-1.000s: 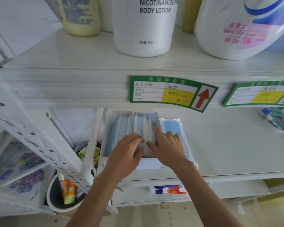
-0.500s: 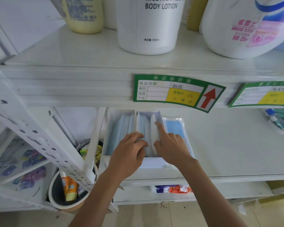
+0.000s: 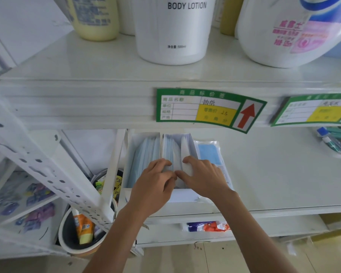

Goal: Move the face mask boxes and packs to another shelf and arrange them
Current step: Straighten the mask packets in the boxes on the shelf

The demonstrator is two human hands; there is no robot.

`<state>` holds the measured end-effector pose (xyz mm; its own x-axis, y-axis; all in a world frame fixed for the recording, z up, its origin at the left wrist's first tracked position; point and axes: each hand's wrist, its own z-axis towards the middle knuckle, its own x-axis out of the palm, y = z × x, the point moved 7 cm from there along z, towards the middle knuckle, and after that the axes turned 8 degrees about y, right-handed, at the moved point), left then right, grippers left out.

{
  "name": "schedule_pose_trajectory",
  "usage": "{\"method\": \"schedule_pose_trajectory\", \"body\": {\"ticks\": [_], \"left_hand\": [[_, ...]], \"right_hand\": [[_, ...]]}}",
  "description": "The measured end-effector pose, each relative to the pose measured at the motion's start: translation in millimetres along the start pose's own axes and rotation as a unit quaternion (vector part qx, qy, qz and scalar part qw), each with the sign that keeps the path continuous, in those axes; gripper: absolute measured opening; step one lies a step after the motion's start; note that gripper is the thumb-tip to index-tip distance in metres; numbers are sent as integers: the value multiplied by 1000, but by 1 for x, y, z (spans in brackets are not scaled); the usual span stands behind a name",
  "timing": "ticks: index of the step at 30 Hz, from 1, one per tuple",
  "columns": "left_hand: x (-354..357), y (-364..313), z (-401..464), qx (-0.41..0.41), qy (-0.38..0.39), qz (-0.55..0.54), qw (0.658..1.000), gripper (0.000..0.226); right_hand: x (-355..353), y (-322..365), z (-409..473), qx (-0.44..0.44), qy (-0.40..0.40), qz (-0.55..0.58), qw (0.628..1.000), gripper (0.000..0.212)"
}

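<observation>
Two open white face mask boxes stand side by side on the middle shelf [image 3: 283, 184]: the left box [image 3: 142, 154] and the right box [image 3: 175, 146], both filled with upright blue masks. A clear pack with a blue mask [image 3: 210, 154] lies flat against the right box's right side. My left hand [image 3: 156, 186] and my right hand [image 3: 203, 178] both reach into the right box, fingertips almost meeting, pinching the tops of the masks there. The front ends of both boxes are hidden behind my hands.
On the upper shelf stand a white body lotion bottle [image 3: 175, 30], a yellow bottle [image 3: 95, 18] and a large white jug [image 3: 287, 32]. Green price tags [image 3: 209, 110] hang on its edge. Toothbrush items [image 3: 335, 140] lie far right. A bucket [image 3: 81, 231] stands below left.
My right index finger, stretched along the masks before, has curled back. Both hands have drawn together over the masks in the right box.
</observation>
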<state>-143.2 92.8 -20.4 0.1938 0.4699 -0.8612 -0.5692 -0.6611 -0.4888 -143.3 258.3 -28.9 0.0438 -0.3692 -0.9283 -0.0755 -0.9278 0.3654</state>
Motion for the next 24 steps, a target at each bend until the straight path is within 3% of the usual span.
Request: {"method": "schedule_pose_trajectory", "body": {"ticks": [7,11,16,20,24], "left_hand": [[-1,7,1,-19,-21,-52,998,8],[-1,10,1,-23,-21,-63,998,16],[2,12,2,-25,-13,-54,998,8],[4,8,2,-7,3,-21,1000,28],[7,2,3,8,19,50,999,32]], "right_hand": [[2,7,-2,26,10,-14,1000,70],[2,9,-2,46,10,-33,998,77],[5,5,1,48,26,-17,998,55],[6,2,2,39,29,-1,999,39],[5,0,0,12,49,25,998,28]]}}
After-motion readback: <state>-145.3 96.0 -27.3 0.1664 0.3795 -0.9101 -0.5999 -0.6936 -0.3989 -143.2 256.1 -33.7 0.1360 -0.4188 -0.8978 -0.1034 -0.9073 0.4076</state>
